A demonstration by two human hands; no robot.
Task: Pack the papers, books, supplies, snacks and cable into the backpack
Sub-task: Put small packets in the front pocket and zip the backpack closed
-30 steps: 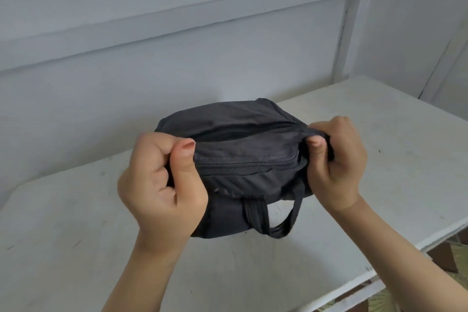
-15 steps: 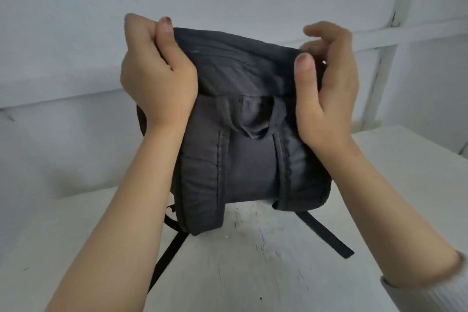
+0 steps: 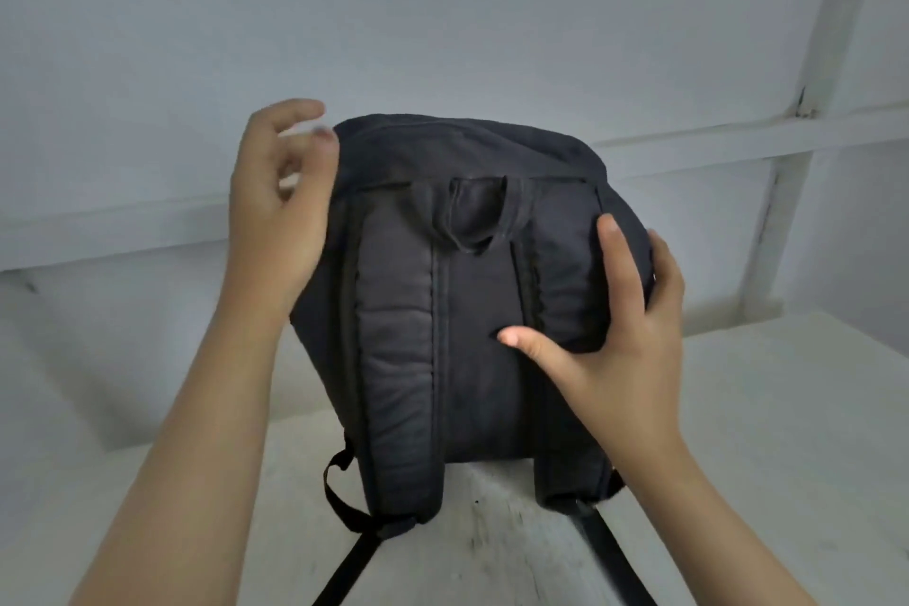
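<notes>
Two empty hands (left hand (image 3: 278, 212) loose, right hand (image 3: 624, 310) splayed) flank the upright black padded-strap backpack (image 3: 472, 310).

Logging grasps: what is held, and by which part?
The right hand braces the backpack at its upper right side, fingers spread; the left hand is open beside its top corner, gripping nothing.

A plain, bare indoor room; whether it is a home or a workroom I cannot tell. The far wall (image 3: 442, 15) is painted pale grey-white, with a horizontal rail (image 3: 738, 139) and an upright post (image 3: 831, 15) at the right, and the near white table (image 3: 787, 384) is scuffed
</notes>
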